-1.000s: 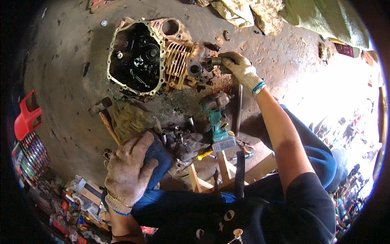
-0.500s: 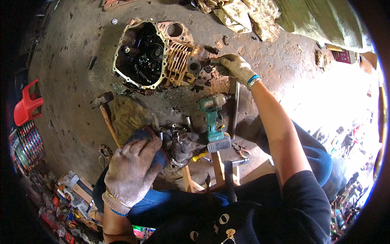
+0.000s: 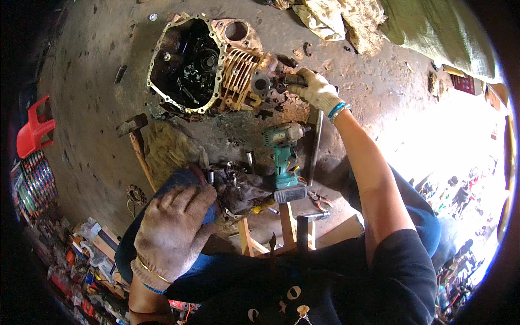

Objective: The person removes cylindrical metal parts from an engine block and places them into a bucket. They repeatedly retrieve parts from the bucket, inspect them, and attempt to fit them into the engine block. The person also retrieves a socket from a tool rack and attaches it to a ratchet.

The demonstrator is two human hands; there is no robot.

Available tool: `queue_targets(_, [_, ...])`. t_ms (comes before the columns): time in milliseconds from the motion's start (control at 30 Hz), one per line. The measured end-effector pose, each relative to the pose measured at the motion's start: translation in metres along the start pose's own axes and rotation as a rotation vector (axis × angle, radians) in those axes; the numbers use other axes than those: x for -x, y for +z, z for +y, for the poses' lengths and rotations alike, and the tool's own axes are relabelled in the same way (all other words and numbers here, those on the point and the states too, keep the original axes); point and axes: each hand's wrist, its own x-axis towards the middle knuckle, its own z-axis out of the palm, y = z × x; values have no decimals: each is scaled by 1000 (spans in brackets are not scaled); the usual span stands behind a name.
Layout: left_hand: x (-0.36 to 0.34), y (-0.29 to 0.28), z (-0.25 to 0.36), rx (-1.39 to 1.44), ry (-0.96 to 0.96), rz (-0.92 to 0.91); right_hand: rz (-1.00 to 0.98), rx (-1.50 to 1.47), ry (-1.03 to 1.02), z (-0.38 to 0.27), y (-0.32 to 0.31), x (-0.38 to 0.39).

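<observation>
An engine block (image 3: pixel 187 65) lies on the floor at the far side, its dark, oily crankcase facing up. Its finned cylinder (image 3: pixel 240 76) points right. There my right hand (image 3: pixel 317 93), in a pale work glove, closes round a dark cylindrical socket tool (image 3: pixel 294 79) held against the cylinder's end. Whether the tool is seated on a bolt is too small to tell. My left hand (image 3: pixel 174 226), gloved too, rests over my left knee with fingers stretched out and nothing in it. A green cordless impact wrench (image 3: pixel 283 162) lies between my hands.
A hammer (image 3: pixel 138 146) and a rag (image 3: pixel 169 149) lie left of centre. A metal bar (image 3: pixel 316 149) lies beside the impact wrench, pliers (image 3: pixel 322 202) closer to me. Greasy parts (image 3: pixel 235 192) sit before my knees. A red plastic chair (image 3: pixel 36 129) stands far left.
The view has shifted slightly. My right hand keeps hold of the socket tool at the cylinder's end, its wrist turned a little. My left hand stays over the knee.
</observation>
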Motion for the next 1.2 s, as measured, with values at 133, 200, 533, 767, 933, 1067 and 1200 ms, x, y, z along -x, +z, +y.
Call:
queue_targets(133, [-2, 1, 2, -24, 12, -6, 6, -133, -99, 2, 5, 0])
queue_targets(200, [-2, 1, 4, -26, 9, -17, -25, -198, -108, 1, 5, -1])
queue_targets(533, [9, 2, 6, -87, 5, 31, 123, 25, 17, -37, -17, 37])
queue_targets(767, [23, 13, 4, 128, 43, 423, 3, -487, -374, -119, -36, 178])
queue_targets(933, [35, 22, 21, 980, 339, 459, 10, -484, -758, -158, -28, 280])
queue_targets(1067, [47, 27, 46, 933, 408, 339, 197, -552, -578, -141, -13, 341])
queue_targets(1200, [44, 40, 70, 1135, 400, 251, 39, -1028, -558, -120, -1, 363])
